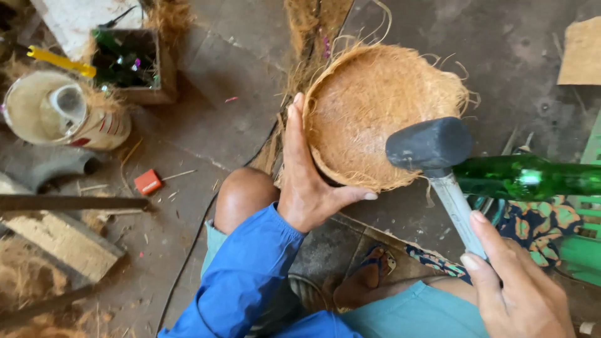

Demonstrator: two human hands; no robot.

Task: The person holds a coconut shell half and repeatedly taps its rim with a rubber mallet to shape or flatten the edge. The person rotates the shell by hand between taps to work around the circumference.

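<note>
Two hands busy. Left hand, blue sleeve, wrist bent outward, fingers clamped on the left rim of a coconut-fibre bowl, thumb hooked under its lower edge; bowl held tilted above the concrete floor, just past the knee. Right hand low right, fingers wrapped tight round the handle of a rubber mallet, black head resting over the bowl's lower right. Green glass bottle lies behind the handle, cut off at frame edge. Right fingertips hidden.
</note>
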